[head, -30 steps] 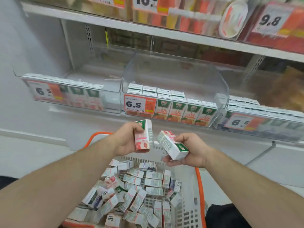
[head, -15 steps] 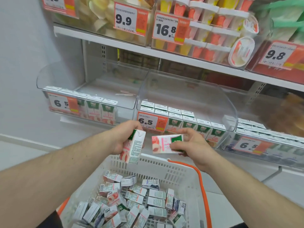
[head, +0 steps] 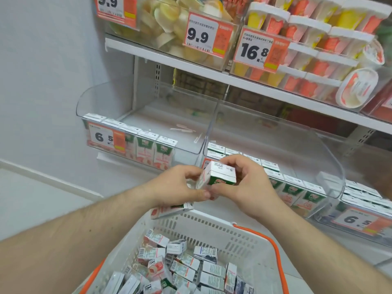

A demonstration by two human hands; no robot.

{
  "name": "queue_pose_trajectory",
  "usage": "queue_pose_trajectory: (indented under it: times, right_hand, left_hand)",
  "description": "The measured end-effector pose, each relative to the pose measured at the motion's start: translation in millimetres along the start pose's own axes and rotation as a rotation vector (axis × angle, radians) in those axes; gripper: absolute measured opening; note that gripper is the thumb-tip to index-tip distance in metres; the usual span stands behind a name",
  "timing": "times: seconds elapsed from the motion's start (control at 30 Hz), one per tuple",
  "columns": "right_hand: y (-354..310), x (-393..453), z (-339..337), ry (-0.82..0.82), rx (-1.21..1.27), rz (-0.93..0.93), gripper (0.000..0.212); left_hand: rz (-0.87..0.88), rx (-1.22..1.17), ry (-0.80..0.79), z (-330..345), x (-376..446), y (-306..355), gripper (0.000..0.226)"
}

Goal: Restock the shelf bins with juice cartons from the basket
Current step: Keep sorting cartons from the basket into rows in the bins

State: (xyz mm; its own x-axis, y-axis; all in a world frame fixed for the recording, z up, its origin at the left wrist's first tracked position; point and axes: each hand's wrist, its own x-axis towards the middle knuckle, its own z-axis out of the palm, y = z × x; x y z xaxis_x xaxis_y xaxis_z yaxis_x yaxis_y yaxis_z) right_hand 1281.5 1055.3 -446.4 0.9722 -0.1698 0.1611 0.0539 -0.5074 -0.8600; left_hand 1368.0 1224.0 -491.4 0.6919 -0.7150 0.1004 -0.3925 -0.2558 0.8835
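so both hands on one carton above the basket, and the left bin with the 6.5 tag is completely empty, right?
Not quite. The left bin holds a front row of cartons behind its 6.5 tag; only the space behind that row is bare. The head view shows this. The rest holds: the left hand and right hand meet on one carton above the basket.

Retail shop: price tags (head: 201,36) on shelf (head: 244,80), clear bins (head: 331,166) of juice cartons (head: 297,188), shopping basket (head: 212,230).

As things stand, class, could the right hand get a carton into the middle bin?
Probably yes. The right hand, gripping a carton, is right in front of the middle bin, whose open top and bare back part look unblocked.
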Motion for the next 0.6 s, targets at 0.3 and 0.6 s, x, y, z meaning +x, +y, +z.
queue_pose_trajectory:
  times: [0.3,0.6]
  right_hand:
    - [-67,44,24,-0.004,-0.575,-0.112,0.029]
    - [-111,140,42,-0.045,-0.824,-0.020,0.023]
  left_hand:
    - [0.062,0.089,0.226,-41,-2,3,0.020]
    - [-0.571,-0.451,0.319,-62,2,-23,0.038]
